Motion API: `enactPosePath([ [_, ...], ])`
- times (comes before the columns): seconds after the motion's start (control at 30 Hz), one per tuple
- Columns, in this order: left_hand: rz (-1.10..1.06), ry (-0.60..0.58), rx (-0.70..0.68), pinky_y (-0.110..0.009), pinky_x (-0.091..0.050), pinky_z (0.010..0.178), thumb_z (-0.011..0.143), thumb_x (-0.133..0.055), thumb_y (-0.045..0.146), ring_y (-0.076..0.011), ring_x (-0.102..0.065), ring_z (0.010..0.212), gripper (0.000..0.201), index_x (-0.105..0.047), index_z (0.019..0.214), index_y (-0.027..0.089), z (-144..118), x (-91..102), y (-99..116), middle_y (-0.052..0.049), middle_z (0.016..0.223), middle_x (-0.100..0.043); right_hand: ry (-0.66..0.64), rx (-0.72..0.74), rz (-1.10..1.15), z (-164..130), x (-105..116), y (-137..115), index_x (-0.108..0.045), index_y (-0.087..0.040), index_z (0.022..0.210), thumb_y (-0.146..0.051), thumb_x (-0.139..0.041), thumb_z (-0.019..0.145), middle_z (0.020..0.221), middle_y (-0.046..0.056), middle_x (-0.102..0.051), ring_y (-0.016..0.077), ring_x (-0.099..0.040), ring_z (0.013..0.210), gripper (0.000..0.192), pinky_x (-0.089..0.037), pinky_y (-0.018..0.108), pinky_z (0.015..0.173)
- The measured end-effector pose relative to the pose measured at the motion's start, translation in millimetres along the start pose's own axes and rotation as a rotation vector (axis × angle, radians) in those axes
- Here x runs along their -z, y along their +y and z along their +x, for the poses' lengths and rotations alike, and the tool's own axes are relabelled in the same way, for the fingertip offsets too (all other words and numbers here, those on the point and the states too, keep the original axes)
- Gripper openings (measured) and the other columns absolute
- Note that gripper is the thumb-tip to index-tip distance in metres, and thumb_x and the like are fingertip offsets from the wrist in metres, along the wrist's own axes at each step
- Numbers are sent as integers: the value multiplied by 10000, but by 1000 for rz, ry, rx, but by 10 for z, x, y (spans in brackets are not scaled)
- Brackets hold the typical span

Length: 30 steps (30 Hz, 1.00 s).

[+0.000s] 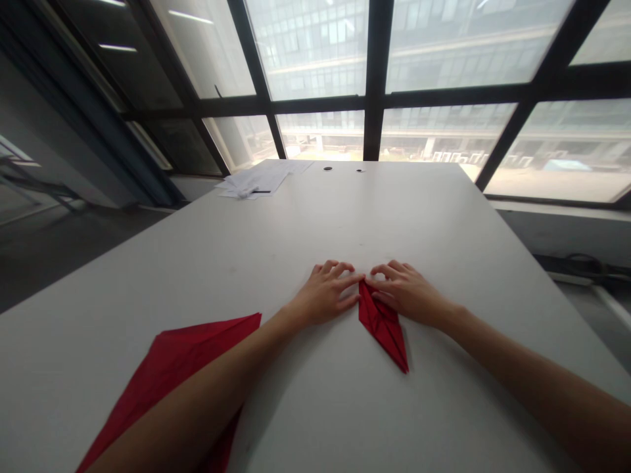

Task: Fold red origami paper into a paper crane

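Bare white table (444, 217) surrounds both hands' (328, 292) flat, open grip on folded red paper (383, 325).

The scene is lit by soft, hazy daylight that enters through the large windows (374, 79) at the far side; the panes are washed out to near white, and the buildings beyond are seen pale and low in contrast. The white table (444, 217) is evenly and brightly lit, and only faint, diffuse shadows are cast beside the forearms. The left of the room is left dim. Straight window bars are bent outward by strong wide-angle distortion, and slight softness is seen at the edges.
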State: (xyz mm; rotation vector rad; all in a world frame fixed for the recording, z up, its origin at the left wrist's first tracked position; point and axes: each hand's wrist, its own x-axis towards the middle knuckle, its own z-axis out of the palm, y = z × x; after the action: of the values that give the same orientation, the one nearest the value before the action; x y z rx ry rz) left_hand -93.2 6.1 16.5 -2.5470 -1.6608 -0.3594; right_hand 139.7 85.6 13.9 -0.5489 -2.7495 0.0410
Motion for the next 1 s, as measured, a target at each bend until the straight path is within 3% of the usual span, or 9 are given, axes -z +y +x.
enactPosePath([
  [0.37, -35, 42, 9, -426, -409, 1007, 921, -594, 409, -257, -501, 1181, 476, -511, 1379, 311, 2, 12, 6, -54, 1307, -584, 39, -27, 100, 8, 7, -9, -665, -294, 1171, -270, -556, 962, 1156, 69, -672, 229, -571, 1066, 237, -451, 399, 959],
  [0.57, -60, 58, -29, -398, -429, 994, 929, -596, 357, -228, -538, 1129, 272, -642, 1193, 307, -4, -2, 17, -32, 1217, -618, 61, -46, 185, 2, -27, 9, -721, -326, 1086, -285, -575, 956, 1128, 39, -683, 208, -583, 1026, 199, -470, 373, 927],
  [1.0, -53, 46, -50, -397, -442, 986, 952, -560, 363, -224, -555, 1120, 289, -629, 1228, 314, -11, 29, 1, -43, 1213, -616, 70, -40, 296, -25, -53, 66, -727, -356, 1117, -287, -641, 912, 1145, 40, -671, 224, -577, 1065, 233, -461, 415, 961],
])
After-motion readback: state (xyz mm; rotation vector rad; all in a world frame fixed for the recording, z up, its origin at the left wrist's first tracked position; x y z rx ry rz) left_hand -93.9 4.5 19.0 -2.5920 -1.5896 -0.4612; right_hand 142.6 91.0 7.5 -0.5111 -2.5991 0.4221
